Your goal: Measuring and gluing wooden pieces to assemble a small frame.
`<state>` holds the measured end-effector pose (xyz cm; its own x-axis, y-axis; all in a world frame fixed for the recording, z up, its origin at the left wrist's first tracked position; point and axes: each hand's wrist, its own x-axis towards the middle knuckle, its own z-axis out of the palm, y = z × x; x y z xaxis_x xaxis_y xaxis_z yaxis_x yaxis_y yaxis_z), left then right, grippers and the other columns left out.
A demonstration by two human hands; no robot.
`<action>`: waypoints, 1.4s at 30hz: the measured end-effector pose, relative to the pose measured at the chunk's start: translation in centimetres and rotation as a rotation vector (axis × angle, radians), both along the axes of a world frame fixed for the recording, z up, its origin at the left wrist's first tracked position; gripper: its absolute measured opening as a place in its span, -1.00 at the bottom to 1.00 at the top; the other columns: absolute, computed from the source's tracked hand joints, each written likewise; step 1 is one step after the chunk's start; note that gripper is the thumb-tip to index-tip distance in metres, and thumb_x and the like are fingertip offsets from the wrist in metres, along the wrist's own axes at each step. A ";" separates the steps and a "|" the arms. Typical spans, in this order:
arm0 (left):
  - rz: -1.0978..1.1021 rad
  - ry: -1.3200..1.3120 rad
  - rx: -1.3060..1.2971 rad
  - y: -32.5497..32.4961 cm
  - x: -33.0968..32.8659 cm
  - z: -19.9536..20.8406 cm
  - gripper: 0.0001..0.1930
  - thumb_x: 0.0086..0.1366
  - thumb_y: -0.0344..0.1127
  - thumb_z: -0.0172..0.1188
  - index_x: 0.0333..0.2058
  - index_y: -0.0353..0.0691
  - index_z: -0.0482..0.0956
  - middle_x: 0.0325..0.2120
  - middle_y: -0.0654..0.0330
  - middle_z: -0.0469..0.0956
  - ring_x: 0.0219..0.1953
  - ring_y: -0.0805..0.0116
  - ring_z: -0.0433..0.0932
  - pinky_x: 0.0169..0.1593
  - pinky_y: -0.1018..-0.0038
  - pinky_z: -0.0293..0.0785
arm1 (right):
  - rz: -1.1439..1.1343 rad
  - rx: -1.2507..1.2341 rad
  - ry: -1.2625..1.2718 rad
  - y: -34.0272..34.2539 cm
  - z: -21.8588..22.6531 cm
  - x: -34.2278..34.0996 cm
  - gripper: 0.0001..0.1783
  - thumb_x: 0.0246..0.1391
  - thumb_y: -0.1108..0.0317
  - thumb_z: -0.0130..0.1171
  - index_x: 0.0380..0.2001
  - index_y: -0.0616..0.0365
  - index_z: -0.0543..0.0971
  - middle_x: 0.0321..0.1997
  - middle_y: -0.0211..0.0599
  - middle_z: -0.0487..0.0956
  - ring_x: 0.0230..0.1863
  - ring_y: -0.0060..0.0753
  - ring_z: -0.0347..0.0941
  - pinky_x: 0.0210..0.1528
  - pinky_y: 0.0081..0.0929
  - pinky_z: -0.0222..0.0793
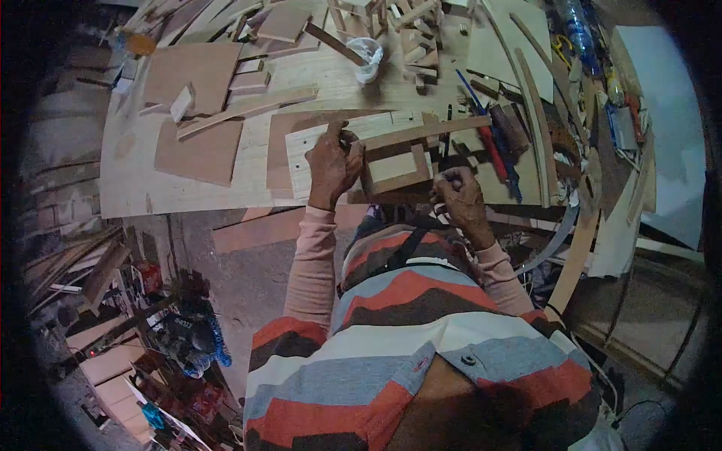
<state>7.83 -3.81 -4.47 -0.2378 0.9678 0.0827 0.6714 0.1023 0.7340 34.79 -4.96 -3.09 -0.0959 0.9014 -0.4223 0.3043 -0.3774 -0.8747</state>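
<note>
The left hand (333, 161) is pressing down on the small wooden frame (396, 167), its grip clamped over the frame's left edge. The frame is lying on a pale board (301, 161) at the near edge of the surface (135, 188). The right hand (460, 197) is hovering just right of the frame, fingers curled tight, though what they are pinching is too small to tell.

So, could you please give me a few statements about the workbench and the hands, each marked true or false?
1. The left hand rests on a small wooden frame. True.
2. The right hand is raised high above the bench. False: it is low, at the bench's near edge beside the frame.
3. A clear plastic cup stands at the far side of the bench. True.
4. The bench holds only the frame. False: boards, strips and offcuts lie all over it.
</note>
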 end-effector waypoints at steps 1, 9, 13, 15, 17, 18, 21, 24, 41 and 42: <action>-0.008 -0.001 -0.003 0.0 -0.3 -0.3 -0.53 0.18 -0.23 0.28 0.07 -0.17 0.45 -0.29 0.04 0.61 -0.21 -0.01 0.59 -0.20 0.05 0.43 | -0.026 -0.068 0.036 -0.1 0.5 -0.2 -0.71 0.24 0.28 0.21 -0.15 0.30 0.49 -0.39 -0.24 0.61 -0.51 -0.48 0.56 -0.48 -0.48 0.46; -0.158 -0.091 0.131 1.0 -1.6 -2.7 -0.50 0.17 -0.25 0.26 0.11 -0.09 0.45 -0.34 0.02 0.58 -0.25 -0.01 0.58 -0.26 0.14 0.46 | -0.014 -0.343 0.178 -1.8 3.0 -1.3 -0.70 0.29 0.27 0.13 -0.10 0.32 0.51 -0.23 -0.13 0.67 -0.41 -0.45 0.61 -0.43 -0.54 0.52; -0.205 0.007 0.185 1.4 -1.5 -2.6 -0.42 0.14 -0.21 0.30 0.16 -0.12 0.44 -0.35 0.00 0.56 -0.25 0.00 0.59 -0.26 0.19 0.47 | -0.053 -0.389 0.571 -3.0 2.5 -2.6 -0.69 0.30 0.32 0.12 -0.01 0.31 0.46 -0.12 -0.15 0.64 -0.22 -0.42 0.64 -0.34 -0.59 0.55; -0.240 -0.685 -0.096 1.8 -1.8 -3.0 -0.52 0.25 -0.37 0.26 0.15 -0.24 0.44 -0.14 0.09 0.61 -0.14 0.35 0.58 -0.05 0.42 0.51 | -0.108 -0.383 0.643 -3.6 1.6 -3.1 -0.69 0.30 0.34 0.11 0.01 0.31 0.44 -0.06 -0.14 0.61 -0.12 -0.37 0.62 -0.28 -0.55 0.57; -0.311 -0.525 0.008 2.2 -2.2 -3.5 -0.53 0.25 -0.42 0.23 0.15 -0.26 0.43 -0.15 0.10 0.61 -0.13 0.38 0.57 -0.05 0.44 0.50 | -0.161 -0.376 0.715 -3.9 1.5 -3.5 -0.67 0.29 0.36 0.11 0.04 0.30 0.43 -0.01 -0.14 0.58 -0.02 -0.32 0.61 -0.23 -0.52 0.59; -0.365 -0.364 0.111 2.2 -2.5 -4.1 -0.53 0.26 -0.46 0.21 0.15 -0.28 0.43 -0.15 0.10 0.61 -0.12 0.41 0.56 -0.05 0.47 0.50 | -0.191 -0.395 0.744 -3.9 1.8 -3.8 -0.68 0.28 0.38 0.12 0.04 0.28 0.43 0.01 -0.15 0.56 0.04 -0.28 0.59 -0.17 -0.49 0.60; -0.380 -0.880 0.107 2.4 -2.8 -6.2 -0.54 0.26 -0.46 0.19 0.14 -0.30 0.43 -0.17 0.10 0.61 -0.12 0.42 0.56 -0.04 0.49 0.49 | -0.239 -0.395 0.783 -4.4 3.0 -4.4 -0.69 0.26 0.40 0.13 0.03 0.25 0.43 0.00 -0.19 0.54 0.08 -0.28 0.58 -0.12 -0.47 0.60; -0.315 -0.542 0.019 2.9 -3.9 -7.4 -0.56 0.26 -0.43 0.19 0.12 -0.32 0.44 -0.18 0.09 0.61 -0.21 0.45 0.55 -0.13 0.52 0.50 | -0.245 -0.374 0.782 -4.8 2.4 -4.7 -0.68 0.25 0.38 0.15 0.03 0.23 0.42 -0.03 -0.23 0.56 0.04 -0.35 0.58 -0.16 -0.52 0.57; -0.425 -0.307 0.071 3.1 -3.0 -3.2 -0.55 0.37 -0.34 0.10 0.20 -0.31 0.39 -0.04 0.08 0.54 -0.18 0.37 0.55 -0.09 0.51 0.52 | -0.308 -0.025 0.480 -3.0 0.1 -6.6 -0.69 0.21 0.22 0.28 -0.09 0.20 0.59 -0.20 -0.35 0.64 -0.31 -0.55 0.59 -0.38 -0.59 0.59; -0.443 -0.269 0.004 3.1 -3.0 -2.7 -0.54 0.37 -0.34 0.11 0.21 -0.30 0.37 0.00 0.06 0.52 -0.12 0.32 0.56 -0.02 0.48 0.52 | -0.305 -0.024 0.491 -2.9 -0.5 -6.5 -0.69 0.21 0.23 0.28 -0.09 0.20 0.59 -0.20 -0.35 0.64 -0.31 -0.54 0.59 -0.38 -0.59 0.58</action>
